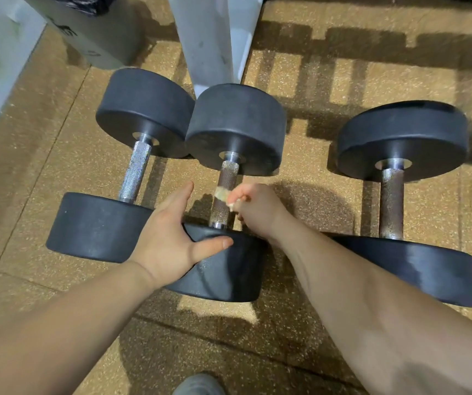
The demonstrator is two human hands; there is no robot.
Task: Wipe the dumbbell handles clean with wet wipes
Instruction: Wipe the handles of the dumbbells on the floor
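Wiping the middle handle (227, 181): the right hand (257, 212) pinched a small crumpled wet wipe (221, 193) against the right side of the knurled bar, about midway along it. The left hand (169, 238) lay spread, fingers straight and thumb out, over the near head (229, 275) of the same dumbbell, bracing it on the floor (300, 337). This dumbbell lay between the left dumbbell (136, 172), whose handle showed bright, and the right dumbbell (391, 203), whose handle showed brown and apparently unwiped. The middle bar looked brown about its middle and paler toward the near collar, so the wiping was judged partly done.

To do the step well, the wipe would best be wrapped further round the bar rather than dabbed at one side, then drawn along the full length between the collars. The dumbbell would also need rolling under the bracing hand so that the hidden underside came up. The knurling could shred so small a wipe, and a fresh fold or a new wipe was probably due. A white post (214, 38) stood at the far side.
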